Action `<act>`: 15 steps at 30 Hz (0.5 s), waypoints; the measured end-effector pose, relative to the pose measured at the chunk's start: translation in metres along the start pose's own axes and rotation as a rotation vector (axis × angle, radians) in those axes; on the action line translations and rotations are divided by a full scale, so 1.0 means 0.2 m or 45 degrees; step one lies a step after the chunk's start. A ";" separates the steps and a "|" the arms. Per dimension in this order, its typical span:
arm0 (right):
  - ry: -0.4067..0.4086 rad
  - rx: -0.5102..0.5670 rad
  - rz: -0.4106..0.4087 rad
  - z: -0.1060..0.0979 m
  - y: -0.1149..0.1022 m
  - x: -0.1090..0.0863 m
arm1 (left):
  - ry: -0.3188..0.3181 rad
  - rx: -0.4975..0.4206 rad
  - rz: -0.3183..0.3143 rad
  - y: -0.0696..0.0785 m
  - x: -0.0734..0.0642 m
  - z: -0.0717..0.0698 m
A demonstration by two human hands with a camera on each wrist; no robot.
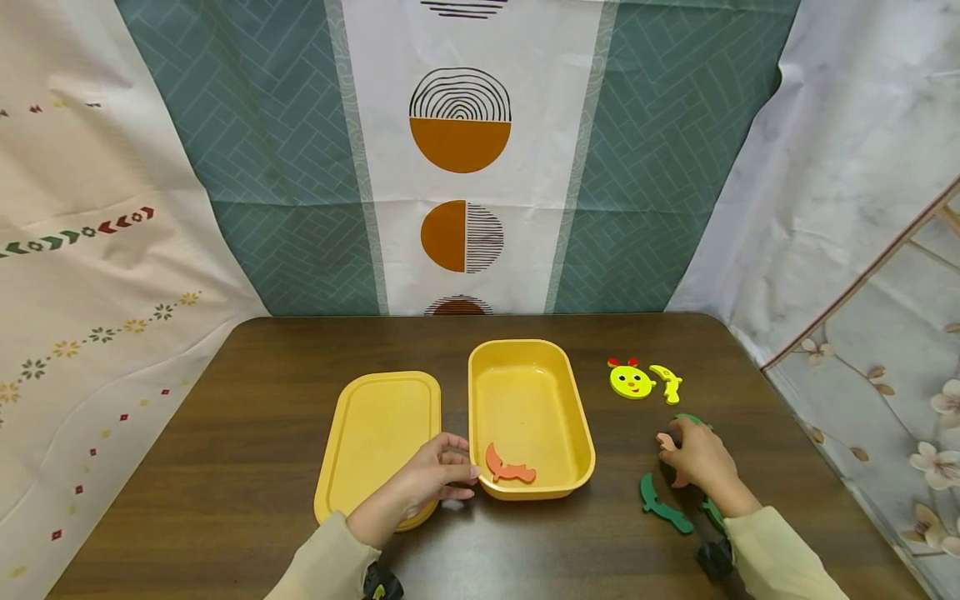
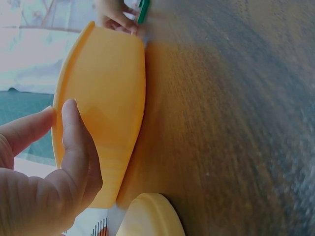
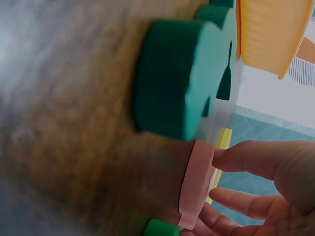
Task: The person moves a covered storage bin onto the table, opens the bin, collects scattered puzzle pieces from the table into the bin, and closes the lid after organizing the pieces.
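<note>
My left hand (image 1: pixel 429 477) is at the near left corner of a yellow plastic box (image 1: pixel 531 492), fingers loosely extended. Seen from the left wrist, the thumb meets the rim and the other fingers lie along the outer wall (image 2: pixel 110 93). Inside the box is a curved orange toy piece (image 1: pixel 512 472) with a small foot. On the right, my right hand (image 1: pixel 703 458) pinches a similar pink piece (image 3: pixel 196 184) between thumb and fingers, low over the table; the hand partly hides it. Green curved pieces (image 1: pixel 663 505) surround that hand, one partly under the wrist.
A yellow lid (image 1: pixel 382 433) lies flat left of the box, below my left forearm. Beyond my right hand are a yellow smiling head piece (image 1: pixel 631 382) with red antennae and a yellow curved piece (image 1: pixel 667 384). Fabric hangs behind the brown table (image 1: pixel 247 467).
</note>
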State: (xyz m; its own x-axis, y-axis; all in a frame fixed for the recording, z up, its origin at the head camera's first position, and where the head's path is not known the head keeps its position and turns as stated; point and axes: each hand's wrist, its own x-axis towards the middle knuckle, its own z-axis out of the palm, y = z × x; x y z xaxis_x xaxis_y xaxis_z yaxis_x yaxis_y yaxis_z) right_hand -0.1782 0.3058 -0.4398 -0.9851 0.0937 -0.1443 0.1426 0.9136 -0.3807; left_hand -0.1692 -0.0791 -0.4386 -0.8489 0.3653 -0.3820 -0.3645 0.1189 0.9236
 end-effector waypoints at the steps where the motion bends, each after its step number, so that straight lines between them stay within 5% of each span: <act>1: -0.003 -0.001 0.000 0.00 0.00 0.00 | 0.001 -0.001 0.000 0.00 0.00 0.00; 15: -0.022 -0.007 0.035 0.00 0.00 0.01 | -0.005 -0.022 0.007 -0.01 -0.01 0.00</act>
State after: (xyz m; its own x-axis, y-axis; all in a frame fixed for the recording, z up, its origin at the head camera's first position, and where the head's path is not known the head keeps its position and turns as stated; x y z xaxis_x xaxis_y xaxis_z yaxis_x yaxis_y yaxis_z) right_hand -0.1808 0.3066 -0.4414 -0.9790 0.1121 -0.1704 0.1691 0.9130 -0.3713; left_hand -0.1676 -0.0803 -0.4395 -0.8491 0.3698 -0.3771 -0.3668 0.1008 0.9248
